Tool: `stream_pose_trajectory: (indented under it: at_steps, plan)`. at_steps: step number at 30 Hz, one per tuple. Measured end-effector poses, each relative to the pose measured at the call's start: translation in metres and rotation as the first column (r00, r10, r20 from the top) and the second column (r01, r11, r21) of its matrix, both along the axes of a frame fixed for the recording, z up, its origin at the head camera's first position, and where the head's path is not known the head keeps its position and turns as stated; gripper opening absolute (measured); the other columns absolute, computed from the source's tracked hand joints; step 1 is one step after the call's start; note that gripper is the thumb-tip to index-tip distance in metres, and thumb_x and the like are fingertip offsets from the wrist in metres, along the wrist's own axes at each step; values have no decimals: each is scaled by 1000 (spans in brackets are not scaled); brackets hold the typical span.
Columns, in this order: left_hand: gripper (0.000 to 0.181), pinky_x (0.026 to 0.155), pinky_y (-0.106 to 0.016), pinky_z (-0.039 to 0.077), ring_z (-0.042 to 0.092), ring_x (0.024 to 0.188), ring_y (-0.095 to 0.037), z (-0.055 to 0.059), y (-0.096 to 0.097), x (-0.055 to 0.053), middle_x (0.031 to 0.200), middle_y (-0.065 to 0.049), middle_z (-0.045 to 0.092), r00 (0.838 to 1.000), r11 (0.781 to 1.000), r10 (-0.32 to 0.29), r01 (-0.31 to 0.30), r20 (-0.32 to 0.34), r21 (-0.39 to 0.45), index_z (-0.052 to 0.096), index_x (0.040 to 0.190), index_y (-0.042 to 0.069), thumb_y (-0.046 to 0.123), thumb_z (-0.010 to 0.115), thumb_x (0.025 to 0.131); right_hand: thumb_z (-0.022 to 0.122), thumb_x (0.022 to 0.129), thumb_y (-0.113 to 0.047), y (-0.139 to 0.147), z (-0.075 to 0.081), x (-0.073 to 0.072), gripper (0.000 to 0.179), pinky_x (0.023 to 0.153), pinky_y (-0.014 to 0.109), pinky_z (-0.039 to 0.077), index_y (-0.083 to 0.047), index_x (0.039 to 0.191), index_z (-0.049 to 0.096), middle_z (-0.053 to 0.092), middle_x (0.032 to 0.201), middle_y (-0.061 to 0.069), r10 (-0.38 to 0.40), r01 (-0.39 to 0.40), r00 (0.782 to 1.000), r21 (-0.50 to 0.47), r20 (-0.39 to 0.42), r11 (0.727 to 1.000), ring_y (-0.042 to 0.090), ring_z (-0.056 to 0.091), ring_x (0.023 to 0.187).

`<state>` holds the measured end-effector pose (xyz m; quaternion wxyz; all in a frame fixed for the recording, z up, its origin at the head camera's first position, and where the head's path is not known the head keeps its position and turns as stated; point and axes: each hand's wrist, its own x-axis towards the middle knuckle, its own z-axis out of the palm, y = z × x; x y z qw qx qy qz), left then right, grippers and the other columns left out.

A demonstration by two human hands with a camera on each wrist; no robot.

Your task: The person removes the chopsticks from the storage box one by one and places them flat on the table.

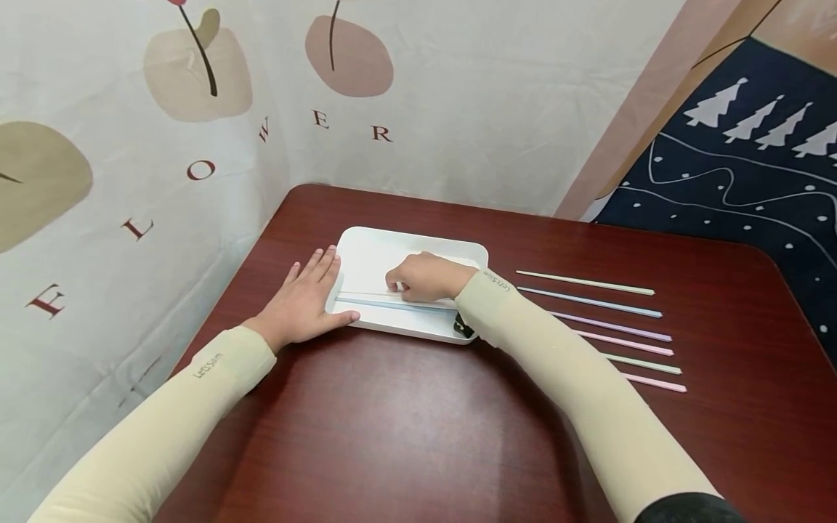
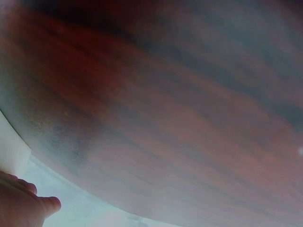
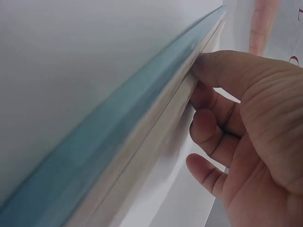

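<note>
In the head view a white tray (image 1: 375, 250) lies on the table. My left hand (image 1: 304, 301) rests flat with spread fingers at its left edge, the thumb over the near rim. My right hand (image 1: 428, 277) is inside the tray, its thumb and index finger pinching a pale chopstick (image 3: 147, 156), seen close in the right wrist view. Its other fingers are curled beneath. Right alongside lies a light blue chopstick (image 3: 111, 118), lengthwise in the tray. The right wrist and sleeve hide the tray's right end. Only a few left fingers (image 2: 28, 203) show in the left wrist view.
To the right of the tray, several pastel chopsticks lie in a spaced row, among them a green chopstick (image 1: 588, 282) and a purple chopstick (image 1: 615, 327). The right sleeve covers some of their left ends. A printed curtain (image 1: 458, 109) hangs behind the brown table (image 1: 418, 428).
</note>
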<state>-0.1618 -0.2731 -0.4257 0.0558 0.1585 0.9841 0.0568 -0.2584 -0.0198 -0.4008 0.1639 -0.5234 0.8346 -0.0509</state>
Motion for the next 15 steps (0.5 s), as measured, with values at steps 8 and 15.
stream_pose_trajectory:
  at_steps: [8, 15]
  plan:
    - [117, 115, -62, 9, 0, 151, -35, -1, 0, -1, 165, -15, 0, 1000, 1000, -2, 2, -3, -14, 10, 157, -3, 84, 38, 85, 60, 92, -7, 1, 2, 2, 17, 76, 33, 46, -18, 104, 66, 65, 88, -2, -39, 40, 999, 9, -16, 999, 16, 57, 79]
    - [116, 115, -63, 9, 1, 151, -36, -2, -1, -1, 165, -16, 1, 1000, 1000, -5, 5, -13, -7, 11, 157, -3, 84, 39, 85, 61, 93, -7, 3, 12, 1, 19, 75, 31, 46, -16, 108, 68, 66, 86, -2, -25, 24, 999, -25, -48, 999, 15, 58, 78]
